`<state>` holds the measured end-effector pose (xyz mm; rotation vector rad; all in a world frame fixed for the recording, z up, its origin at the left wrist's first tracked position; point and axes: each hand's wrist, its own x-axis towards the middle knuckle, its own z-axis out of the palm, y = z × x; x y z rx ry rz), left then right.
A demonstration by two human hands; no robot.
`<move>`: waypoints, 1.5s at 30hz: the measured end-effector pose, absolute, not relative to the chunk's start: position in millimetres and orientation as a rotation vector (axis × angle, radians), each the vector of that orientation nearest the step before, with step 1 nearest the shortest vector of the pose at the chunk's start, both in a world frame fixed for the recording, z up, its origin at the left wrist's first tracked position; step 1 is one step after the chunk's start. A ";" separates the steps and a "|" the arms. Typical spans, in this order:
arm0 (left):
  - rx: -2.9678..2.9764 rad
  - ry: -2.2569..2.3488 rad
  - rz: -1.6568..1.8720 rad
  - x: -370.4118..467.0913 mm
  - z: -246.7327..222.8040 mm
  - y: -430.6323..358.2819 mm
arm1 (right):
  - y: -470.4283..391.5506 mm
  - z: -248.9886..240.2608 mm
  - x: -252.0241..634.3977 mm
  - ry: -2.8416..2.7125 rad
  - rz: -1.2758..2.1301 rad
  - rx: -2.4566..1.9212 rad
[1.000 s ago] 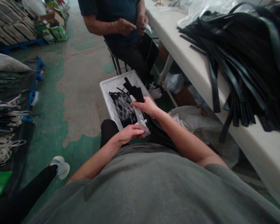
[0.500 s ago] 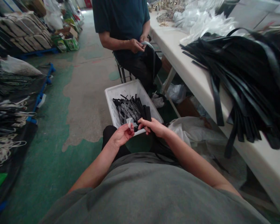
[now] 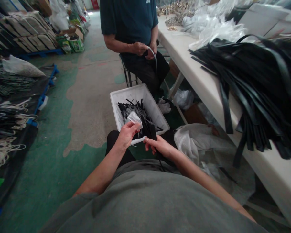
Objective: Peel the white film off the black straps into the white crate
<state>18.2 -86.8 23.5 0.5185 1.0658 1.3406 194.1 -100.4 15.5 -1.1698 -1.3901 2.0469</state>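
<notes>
My left hand [image 3: 129,133] pinches a small clear plastic bag [image 3: 134,119], held up over the near side of a white bin [image 3: 121,94]. To its right, my right hand [image 3: 158,144] is closed round the lower end of a flat black strap [image 3: 152,131], which slants up over the bin's near rim. Inside the bin lie black strips [image 3: 131,106] and some grey, shiny pieces, partly covered by the bag and the strap. The fingertips of my right hand are partly hidden.
A seated co-worker [image 3: 131,22] faces me beyond the bin, holding a pale bent strip [image 3: 152,53]. On the long white table [image 3: 184,64] to the right lies a heap of black straps [image 3: 252,84]. A pallet of cords [image 3: 9,119] stands left; plastic sheeting [image 3: 191,139] lies under the table.
The plastic bag now shows spread out above my left fingers. My right hand has moved slightly down and back, with the black strap in it. The co-worker's strip has changed shape.
</notes>
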 end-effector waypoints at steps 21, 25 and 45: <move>0.241 1.085 1.377 15.9 9.8 -79.5 | -119.6 53.9 222.3 -1.634 1.545 -1.445; 0.379 1.122 1.422 18.9 4.6 -81.4 | -122.6 51.9 220.0 -1.784 1.434 -1.443; 0.495 1.080 1.059 42.0 7.1 -105.7 | -95.8 41.7 204.7 -1.777 1.468 -1.483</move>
